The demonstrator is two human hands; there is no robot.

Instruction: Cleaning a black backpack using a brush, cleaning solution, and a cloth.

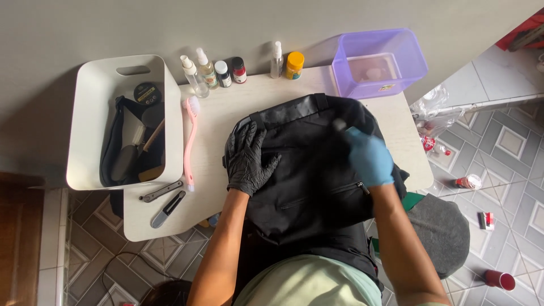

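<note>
A black bag (311,170) lies on a small white table (226,113) in front of me. In a black glove, my left hand (248,158) rests flat with fingers spread on the bag's left side. My right hand (368,157), in a blue glove, is closed around a small tool whose blurred tip (340,124) touches the bag's upper part. What the tool is I cannot tell.
A white bin (90,102) with brushes and dark items stands at the left. A pink brush (190,139) and two metal tools (164,198) lie beside it. Small bottles (226,71) line the wall. A purple tub (379,62) sits at the back right.
</note>
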